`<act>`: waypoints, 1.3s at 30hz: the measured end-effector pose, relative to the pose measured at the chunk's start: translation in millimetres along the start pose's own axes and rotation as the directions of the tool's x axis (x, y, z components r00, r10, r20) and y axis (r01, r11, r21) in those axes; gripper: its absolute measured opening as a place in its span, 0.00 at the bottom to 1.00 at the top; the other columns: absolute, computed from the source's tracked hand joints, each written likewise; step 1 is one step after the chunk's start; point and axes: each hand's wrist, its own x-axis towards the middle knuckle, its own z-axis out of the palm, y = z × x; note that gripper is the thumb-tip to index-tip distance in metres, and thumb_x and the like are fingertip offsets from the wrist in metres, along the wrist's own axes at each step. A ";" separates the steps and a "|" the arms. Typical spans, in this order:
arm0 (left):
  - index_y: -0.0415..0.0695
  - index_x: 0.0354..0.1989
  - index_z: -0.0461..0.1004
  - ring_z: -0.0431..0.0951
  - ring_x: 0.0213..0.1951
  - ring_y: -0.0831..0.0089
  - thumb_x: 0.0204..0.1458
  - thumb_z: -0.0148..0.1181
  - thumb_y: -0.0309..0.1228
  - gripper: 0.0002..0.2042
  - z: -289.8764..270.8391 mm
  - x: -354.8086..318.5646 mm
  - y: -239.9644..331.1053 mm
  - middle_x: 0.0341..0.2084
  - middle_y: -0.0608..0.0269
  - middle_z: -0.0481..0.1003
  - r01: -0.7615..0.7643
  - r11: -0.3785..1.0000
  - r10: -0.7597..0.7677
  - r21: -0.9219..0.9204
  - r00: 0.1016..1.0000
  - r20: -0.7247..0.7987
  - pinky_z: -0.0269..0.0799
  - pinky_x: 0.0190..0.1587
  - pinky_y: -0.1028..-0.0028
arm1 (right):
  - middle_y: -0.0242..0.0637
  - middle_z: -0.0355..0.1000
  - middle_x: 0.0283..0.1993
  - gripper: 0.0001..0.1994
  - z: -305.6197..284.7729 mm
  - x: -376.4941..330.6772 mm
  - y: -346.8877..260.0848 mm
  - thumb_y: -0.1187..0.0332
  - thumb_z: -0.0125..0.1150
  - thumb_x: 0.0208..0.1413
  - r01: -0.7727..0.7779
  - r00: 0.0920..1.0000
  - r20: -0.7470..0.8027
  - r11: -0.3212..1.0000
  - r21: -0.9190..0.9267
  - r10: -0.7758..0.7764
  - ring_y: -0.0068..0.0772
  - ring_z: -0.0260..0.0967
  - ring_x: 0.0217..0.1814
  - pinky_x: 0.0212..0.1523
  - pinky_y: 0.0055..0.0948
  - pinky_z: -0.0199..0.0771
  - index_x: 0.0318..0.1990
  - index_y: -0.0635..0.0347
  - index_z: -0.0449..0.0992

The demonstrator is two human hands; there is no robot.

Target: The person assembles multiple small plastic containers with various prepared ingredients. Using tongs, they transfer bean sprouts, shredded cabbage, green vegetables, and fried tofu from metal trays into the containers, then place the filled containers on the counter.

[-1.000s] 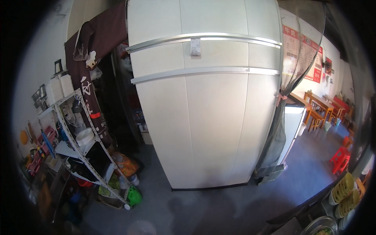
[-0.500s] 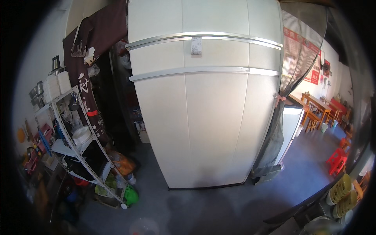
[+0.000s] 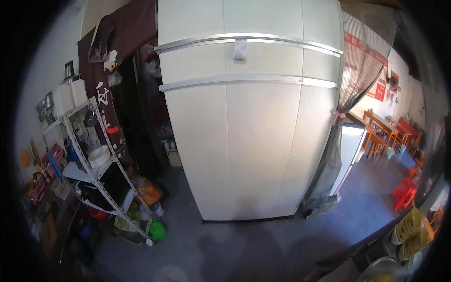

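Shifted slightly left: white cabinet; hands unseen.

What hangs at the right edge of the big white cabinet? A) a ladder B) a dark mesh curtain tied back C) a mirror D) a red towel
B: a dark mesh curtain hangs down the right side of the white cabinet, gathered by a tie about halfway down; neither hand is in view.

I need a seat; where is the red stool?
In the head view, the red stool stands on the grey floor at the right, below the wooden tables.
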 end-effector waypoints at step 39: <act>0.43 0.65 0.64 0.72 0.55 0.42 0.53 0.52 0.71 0.44 -66.9 -9.4 17.0 0.54 0.46 0.73 0.024 1.000 -0.023 -0.013 0.996 0.089 0.70 0.58 0.45 | 0.44 0.69 0.63 0.21 84.6 -45.6 71.1 0.59 0.49 0.70 -0.294 0.955 0.027 0.955 -0.038 0.295 0.42 0.65 0.64 0.64 0.42 0.65 0.64 0.58 0.70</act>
